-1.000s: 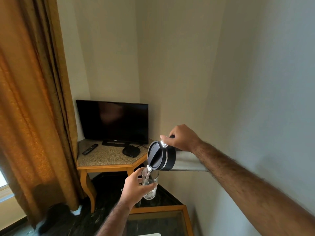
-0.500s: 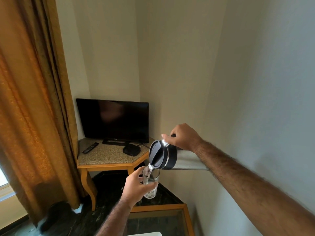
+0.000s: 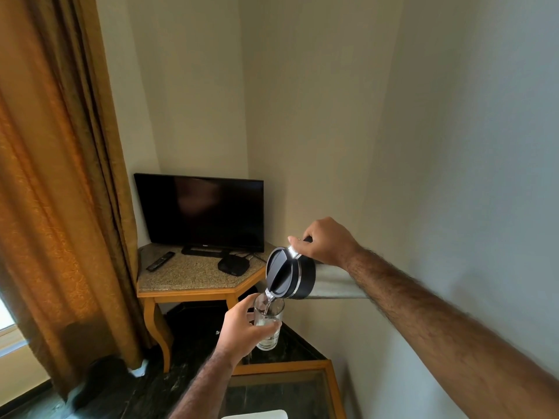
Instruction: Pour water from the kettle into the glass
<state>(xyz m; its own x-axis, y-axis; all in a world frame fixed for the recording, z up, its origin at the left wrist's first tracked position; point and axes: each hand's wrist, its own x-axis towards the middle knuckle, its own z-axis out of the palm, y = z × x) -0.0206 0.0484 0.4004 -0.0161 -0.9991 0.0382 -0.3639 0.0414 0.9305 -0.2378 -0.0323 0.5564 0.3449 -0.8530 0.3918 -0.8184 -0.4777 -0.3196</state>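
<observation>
Over the glass (image 3: pixel 268 323), at 1 o'clock, the black kettle (image 3: pixel 290 273) tipped, spout at rim. Right hand (image 3: pixel 325 241) gripped its hidden handle; left hand (image 3: pixel 243 329) wrapped the glass.

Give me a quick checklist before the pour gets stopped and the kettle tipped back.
1. Right hand grips the kettle handle: ok.
2. Left hand wraps the glass, held in the air, roughly upright: ok.
3. Spout over the glass mouth, stream landing inside: ok.
4. Water level below the rim: ok, the lower part looks filled; exact level cannot tell.
5. Kettle lid shut while tilted: ok.
6. Spill on the floor below: cannot tell, the floor is dark.
</observation>
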